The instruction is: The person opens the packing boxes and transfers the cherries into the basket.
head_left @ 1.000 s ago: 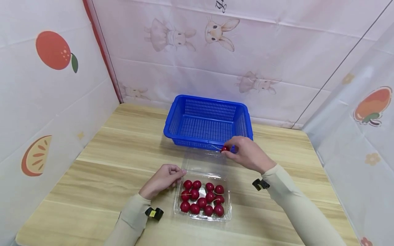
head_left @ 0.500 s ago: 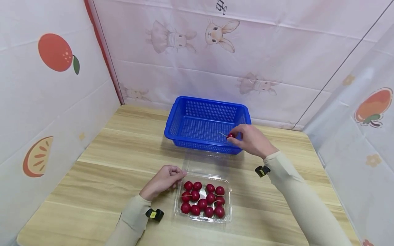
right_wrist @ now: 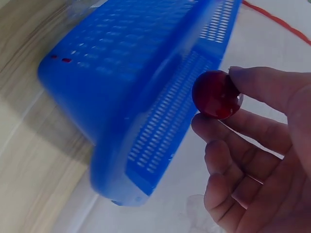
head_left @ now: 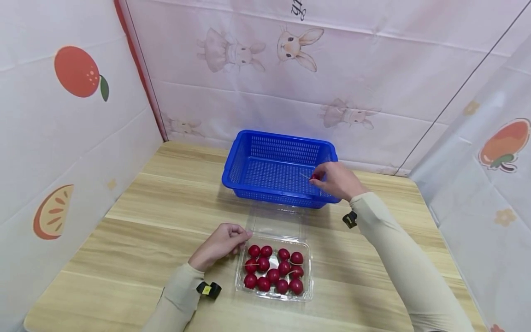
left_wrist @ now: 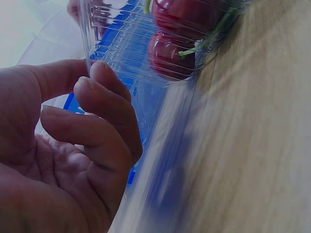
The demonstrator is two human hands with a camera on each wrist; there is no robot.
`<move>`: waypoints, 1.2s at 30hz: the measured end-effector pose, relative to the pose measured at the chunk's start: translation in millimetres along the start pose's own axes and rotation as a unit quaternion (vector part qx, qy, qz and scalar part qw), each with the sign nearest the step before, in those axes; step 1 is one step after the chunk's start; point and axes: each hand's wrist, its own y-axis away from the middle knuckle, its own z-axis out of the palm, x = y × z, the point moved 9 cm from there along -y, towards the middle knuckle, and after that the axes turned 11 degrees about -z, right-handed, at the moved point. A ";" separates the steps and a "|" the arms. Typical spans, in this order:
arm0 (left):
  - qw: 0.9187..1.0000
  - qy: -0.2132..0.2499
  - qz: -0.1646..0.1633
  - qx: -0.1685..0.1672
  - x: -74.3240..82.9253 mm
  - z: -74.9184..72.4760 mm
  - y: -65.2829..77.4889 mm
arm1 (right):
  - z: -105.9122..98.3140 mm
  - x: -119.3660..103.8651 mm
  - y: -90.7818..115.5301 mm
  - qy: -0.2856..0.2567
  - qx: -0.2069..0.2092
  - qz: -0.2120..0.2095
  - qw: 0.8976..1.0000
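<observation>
My right hand [head_left: 339, 180] pinches a dark red cherry [right_wrist: 214, 95] between thumb and index finger, its thin stem pointing left in the head view. Hand and cherry are over the right part of a blue perforated basket [head_left: 265, 194]. With thumb and fingertip, my left hand [head_left: 221, 243] pinches the upper left edge of a clear plastic clamshell box [left_wrist: 90, 43], its other fingers curled below. Several red cherries [head_left: 273, 276] sit in that box, some with green stems. The clear lid [head_left: 277, 222] lies folded back towards the basket.
A light wood-grain table [head_left: 166, 203] carries everything. Behind it hangs a pale curtain [head_left: 257, 87] printed with rabbits. Fruit-printed side panels [head_left: 103, 152] stand left and right. The basket is near the table's back edge.
My right hand has carried the cherry up and away from me, from the basket's front rim to over its right part. My left hand has stayed at the box's edge.
</observation>
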 end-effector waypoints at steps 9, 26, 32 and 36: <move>1.000 0.002 0.004 0.003 2.0 -0.7 2.0 | 20.3 10.7 -9.4 0.015 -0.045 0.015 0.999; 1.000 0.008 0.004 0.000 1.1 -0.5 2.7 | 51.1 29.0 -18.8 0.039 -0.121 0.047 0.991; 1.000 0.008 0.004 0.000 0.7 -0.9 1.7 | 53.9 31.6 -23.7 0.035 -0.134 0.061 0.989; 1.000 0.009 0.004 -0.004 1.1 0.2 2.0 | 58.0 33.6 -25.4 0.028 -0.153 0.072 0.985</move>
